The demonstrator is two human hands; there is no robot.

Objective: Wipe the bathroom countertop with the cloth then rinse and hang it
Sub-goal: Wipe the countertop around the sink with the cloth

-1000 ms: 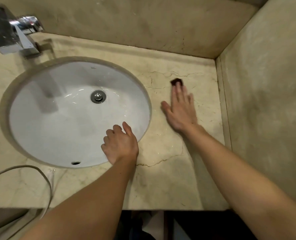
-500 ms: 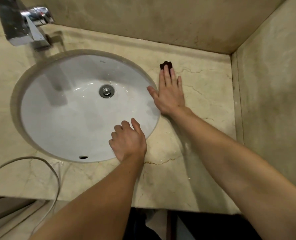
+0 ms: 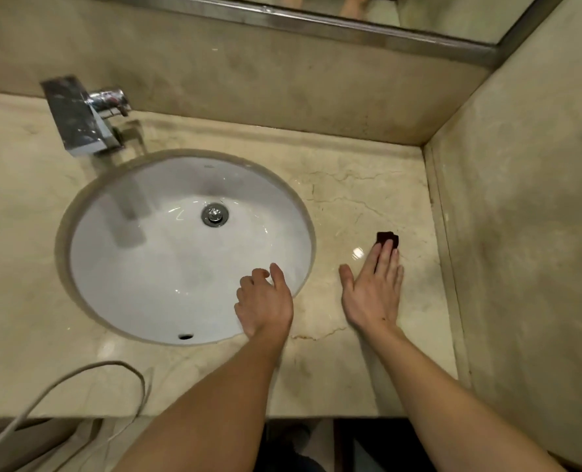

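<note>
Obs.: right hand lies flat on the countertop, fingers straight and together, thumb spread. It is clamped on nothing; the fingertips press down on the cloth. The cloth is dark, and only a small part shows beyond the fingertips; the rest is hidden, so its fold cannot be judged.

Left hand rests on the near rim of the sink, fingers loosely bent, holding nothing. It looks like a brace.

Change: half a second ago the right hand and cloth were hard against the sink rim, further back. Now both have come away from the basin and forward, out to the thumb-opposite side. A second ago they were out there too. The left hand has not shifted. Reading: back-and-forth strokes over this patch, so wiping is under way; rinse and hang are not begun.

Edges and room:
- Little-finger side: the side wall is near, one short stroke left.
- Beyond the fingertips: open stone up to the back wall, plenty of run.
- Thumb side: a strip of stone, then the basin drop. The cloth could slide over that lip.
- Behind the wrist: stone to the front edge, open.
- Past the left hand: faucet and a cable on the unwiped side. The cable may snag there.
</note>
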